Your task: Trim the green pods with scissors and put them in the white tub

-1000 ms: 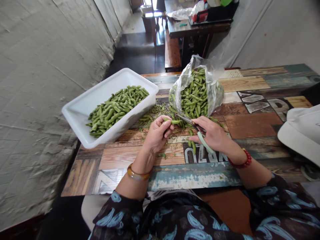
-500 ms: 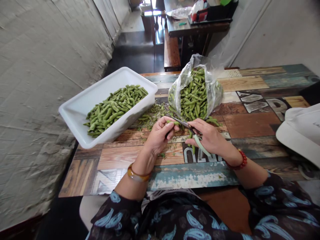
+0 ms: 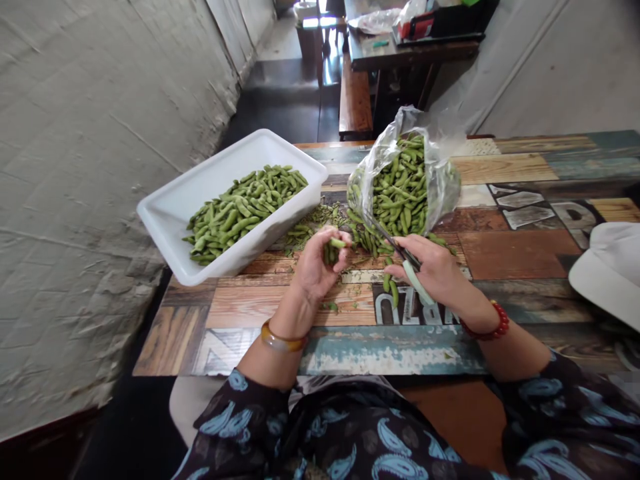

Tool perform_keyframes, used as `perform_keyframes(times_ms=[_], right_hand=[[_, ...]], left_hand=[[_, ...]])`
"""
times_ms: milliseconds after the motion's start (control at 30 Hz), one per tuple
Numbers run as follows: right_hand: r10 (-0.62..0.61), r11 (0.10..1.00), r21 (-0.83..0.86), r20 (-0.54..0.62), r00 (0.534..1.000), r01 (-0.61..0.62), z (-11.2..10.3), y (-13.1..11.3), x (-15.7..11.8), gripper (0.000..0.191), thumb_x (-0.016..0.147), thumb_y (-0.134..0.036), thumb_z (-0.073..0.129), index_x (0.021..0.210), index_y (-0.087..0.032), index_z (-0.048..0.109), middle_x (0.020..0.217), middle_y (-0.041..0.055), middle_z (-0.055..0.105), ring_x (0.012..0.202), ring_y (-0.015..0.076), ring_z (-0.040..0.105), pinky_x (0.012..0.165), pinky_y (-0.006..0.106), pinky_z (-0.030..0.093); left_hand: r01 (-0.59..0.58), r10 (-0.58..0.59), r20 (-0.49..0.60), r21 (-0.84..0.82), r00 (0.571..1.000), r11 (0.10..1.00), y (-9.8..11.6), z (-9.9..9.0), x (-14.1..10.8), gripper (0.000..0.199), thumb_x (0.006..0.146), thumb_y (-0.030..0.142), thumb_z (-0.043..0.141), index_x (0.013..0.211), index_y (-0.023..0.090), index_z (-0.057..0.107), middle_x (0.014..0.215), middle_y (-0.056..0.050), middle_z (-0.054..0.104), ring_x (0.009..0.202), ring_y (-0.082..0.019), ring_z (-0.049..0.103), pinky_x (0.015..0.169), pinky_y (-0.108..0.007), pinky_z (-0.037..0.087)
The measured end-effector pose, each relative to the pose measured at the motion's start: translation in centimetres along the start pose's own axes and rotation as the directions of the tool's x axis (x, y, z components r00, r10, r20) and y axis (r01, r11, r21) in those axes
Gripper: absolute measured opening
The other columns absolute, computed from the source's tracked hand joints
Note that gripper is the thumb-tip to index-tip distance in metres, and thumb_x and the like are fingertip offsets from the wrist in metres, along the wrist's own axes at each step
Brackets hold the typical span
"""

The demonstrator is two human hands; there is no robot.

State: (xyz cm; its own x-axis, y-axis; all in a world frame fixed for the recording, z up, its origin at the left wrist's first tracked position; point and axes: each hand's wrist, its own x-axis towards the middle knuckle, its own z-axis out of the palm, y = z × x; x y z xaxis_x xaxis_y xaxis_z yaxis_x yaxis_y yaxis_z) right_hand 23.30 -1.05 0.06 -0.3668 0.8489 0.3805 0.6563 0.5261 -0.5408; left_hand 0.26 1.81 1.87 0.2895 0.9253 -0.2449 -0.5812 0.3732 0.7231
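Green pods are held in my left hand, its fingers curled around them above the table. My right hand grips scissors with pale green handles, the blades pointing up and left toward the bag. Behind my hands stands an open clear plastic bag full of pods. To the left, a white tub holds a heap of pods. Small trimmings lie between tub and bag. A few loose pods rest on the table below the scissors.
The patchwork wood table spans the view. A white cap lies at its right end. A rough grey wall runs along the left. Farther back are a bench and another table with a black tray and plastic bags.
The scissor blades have moved away from the pod in my left hand, and my right hand sits farther right. The whole view has shifted slightly.
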Motion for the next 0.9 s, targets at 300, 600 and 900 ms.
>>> perform_keyframes(times_ms=[300, 600, 900], right_hand=[[0.007, 1.0, -0.011, -0.019, 1.0, -0.007, -0.6, -0.2, 0.1, 0.038, 0.09, -0.044, 0.067, 0.12, -0.02, 0.063, 0.093, 0.0085, 0.068, 0.083, 0.0252, 0.067, 0.077, 0.039, 0.055], [-0.033, 0.999, 0.005, -0.013, 0.999, 0.034, -0.3, -0.2, 0.1, 0.039, 0.089, -0.041, 0.07, 0.122, -0.02, 0.061, 0.099, 0.0094, 0.069, 0.089, 0.026, 0.067, 0.079, 0.04, 0.056], [0.004, 0.999, -0.044, 0.054, 0.999, -0.001, -0.4, -0.3, -0.1, 0.043, 0.09, -0.043, 0.069, 0.125, -0.02, 0.059, 0.101, 0.0092, 0.066, 0.086, 0.0248, 0.066, 0.076, 0.039, 0.055]], left_hand=[[-0.214, 0.285, -0.054, 0.533, 0.957, 0.819, -0.2, -2.0, 1.7, 0.019, 0.077, 0.031, 0.072, 0.09, 0.018, 0.072, 0.063, 0.003, 0.055, 0.047, -0.007, 0.039, 0.044, -0.02, 0.029], [-0.139, 0.346, 0.203, 0.969, 0.916, -0.202, -1.3, -2.2, 2.2, 0.014, 0.087, 0.024, 0.061, 0.086, 0.023, 0.075, 0.087, -0.007, 0.067, 0.074, -0.019, 0.06, 0.065, -0.029, 0.038], [-0.304, 0.313, 0.149, 0.786, 0.938, 0.538, -0.3, -1.5, 0.9, 0.017, 0.082, 0.032, 0.068, 0.078, 0.017, 0.061, 0.07, 0.0, 0.057, 0.067, -0.013, 0.049, 0.065, -0.025, 0.04]])
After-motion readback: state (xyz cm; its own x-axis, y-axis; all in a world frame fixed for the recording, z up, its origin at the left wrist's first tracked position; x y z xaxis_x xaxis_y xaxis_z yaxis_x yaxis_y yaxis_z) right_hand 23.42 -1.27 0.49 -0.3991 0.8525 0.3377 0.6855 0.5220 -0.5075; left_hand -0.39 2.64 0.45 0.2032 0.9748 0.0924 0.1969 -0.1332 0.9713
